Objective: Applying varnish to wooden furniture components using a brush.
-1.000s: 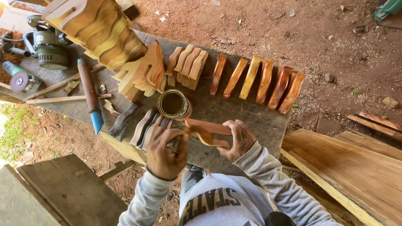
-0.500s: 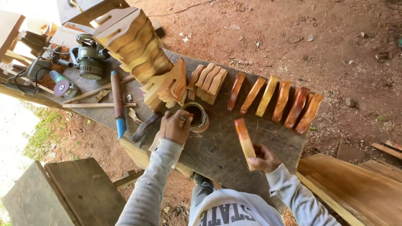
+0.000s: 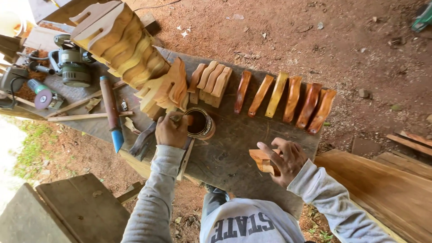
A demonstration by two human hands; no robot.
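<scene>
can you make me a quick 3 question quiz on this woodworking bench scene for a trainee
1. True or false: the left hand is at the open can with a brush.
2. What does the right hand hold?
A. a power sander
B. a curved wooden piece
C. a blue-tipped tool
3. Fill in: the row of finished pieces lying apart on the worktable looks glossy and ____ in colour compared with the pale stack.

Key
1. True; its fingers grip a brush handle at the can's rim.
2. B
3. Darker (reddish-brown)
</scene>
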